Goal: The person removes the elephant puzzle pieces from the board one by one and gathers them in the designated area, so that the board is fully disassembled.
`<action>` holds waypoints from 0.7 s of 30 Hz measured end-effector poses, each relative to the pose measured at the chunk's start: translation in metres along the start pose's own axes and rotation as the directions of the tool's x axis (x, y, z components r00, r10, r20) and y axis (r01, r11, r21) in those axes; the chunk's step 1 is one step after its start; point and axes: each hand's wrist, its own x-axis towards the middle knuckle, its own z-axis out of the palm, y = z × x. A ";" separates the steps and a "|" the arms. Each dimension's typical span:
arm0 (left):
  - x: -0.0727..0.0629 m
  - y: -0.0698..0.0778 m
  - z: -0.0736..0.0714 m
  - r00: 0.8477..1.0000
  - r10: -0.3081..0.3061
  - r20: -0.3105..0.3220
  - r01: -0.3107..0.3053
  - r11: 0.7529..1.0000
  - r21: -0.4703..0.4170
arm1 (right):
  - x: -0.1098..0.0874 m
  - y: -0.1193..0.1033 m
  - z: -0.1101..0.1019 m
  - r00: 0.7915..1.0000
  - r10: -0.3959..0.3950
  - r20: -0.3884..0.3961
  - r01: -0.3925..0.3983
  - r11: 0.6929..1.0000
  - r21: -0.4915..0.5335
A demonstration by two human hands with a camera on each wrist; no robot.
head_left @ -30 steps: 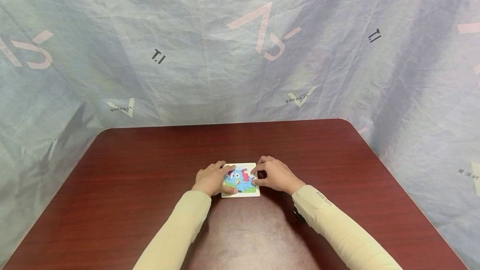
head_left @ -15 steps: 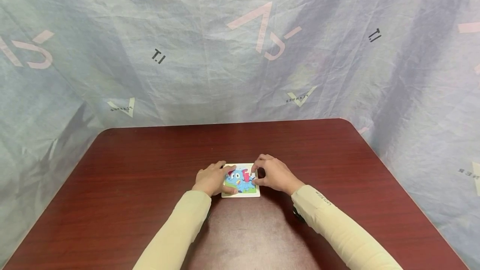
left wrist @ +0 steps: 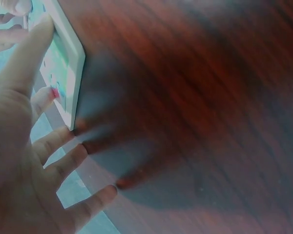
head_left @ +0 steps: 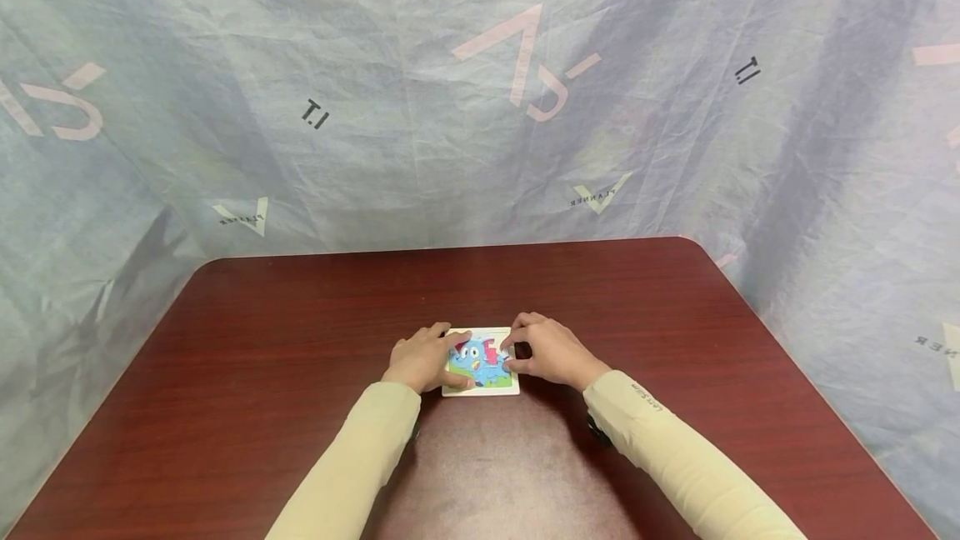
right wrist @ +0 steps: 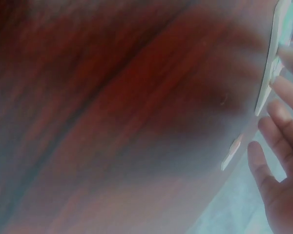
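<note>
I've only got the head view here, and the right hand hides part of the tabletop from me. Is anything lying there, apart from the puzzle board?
Observer: Yes. The right wrist view shows a small flat piece on the table, separate from the puzzle board. I can't make out its print.

Operator: Good to know. And the left hand: I can't see its little finger from above. Is it on the board too?

Observer: No. The left wrist view shows it spread apart from the other fingers, out past the board's edge.
</note>
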 end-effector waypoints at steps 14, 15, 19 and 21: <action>0.001 -0.001 -0.001 1.000 0.009 -0.011 -0.009 1.000 0.013 | 0.008 -0.005 -0.004 0.998 0.068 -0.009 -0.067 0.997 0.037; 0.001 -0.001 -0.001 1.000 0.010 -0.012 -0.010 1.000 0.012 | 0.008 -0.005 -0.004 0.998 0.069 -0.012 -0.068 0.997 0.042; -0.001 0.000 -0.002 1.000 0.008 -0.012 -0.008 1.000 0.008 | 0.007 -0.003 -0.003 0.997 0.073 -0.026 -0.071 0.996 0.058; -0.001 0.000 -0.002 1.000 0.005 -0.009 -0.005 1.000 0.003 | 0.007 -0.002 -0.002 0.997 0.071 -0.024 -0.069 0.996 0.048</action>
